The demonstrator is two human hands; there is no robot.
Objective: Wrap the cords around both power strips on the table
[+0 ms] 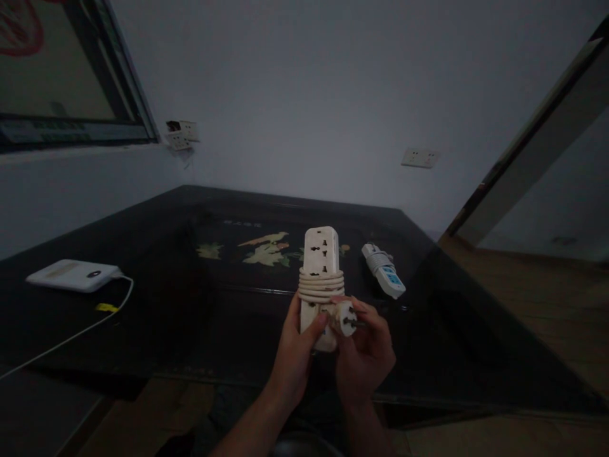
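Note:
A white power strip (321,254) is held up over the dark table, its socket face toward me. Its white cord (321,285) is wound in several turns round its middle. My left hand (295,349) grips the lower part of the strip, thumb across the front. The plug (347,318) sticks out at the strip's lower right, prongs pointing right. My right hand (365,355) has its fingers closed round this plug. A second, smaller power strip (384,271), white and blue with its cord wrapped round it, lies on the table to the right.
The dark table (247,317) has a leaf pattern. On its left lie a white device (73,275) with a cable and a small yellow piece (106,308). Wall sockets (420,157) are behind, with loose ones (179,139) near the window.

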